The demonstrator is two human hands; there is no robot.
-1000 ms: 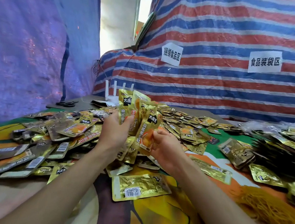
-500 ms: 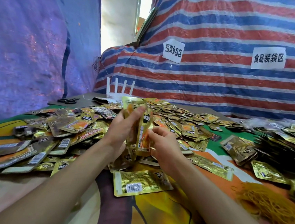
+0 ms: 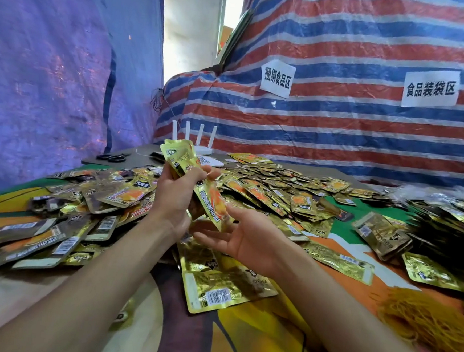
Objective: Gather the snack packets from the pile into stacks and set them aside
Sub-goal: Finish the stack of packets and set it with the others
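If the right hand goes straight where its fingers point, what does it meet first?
Probably the left hand near its wrist, just under the bundle of packets it grips; depth is unclear.

The person's left forearm (image 3: 93,270) and right forearm (image 3: 339,309) were bare all the way up to where they left view, slim and smooth. The left grip (image 3: 176,196) and right grip (image 3: 248,241) were bare too, with long, slender fingers.

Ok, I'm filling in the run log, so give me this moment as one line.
phase: gathering | left hand: grips packet stack | right hand: open, palm up below stack | pile: loose, unsorted
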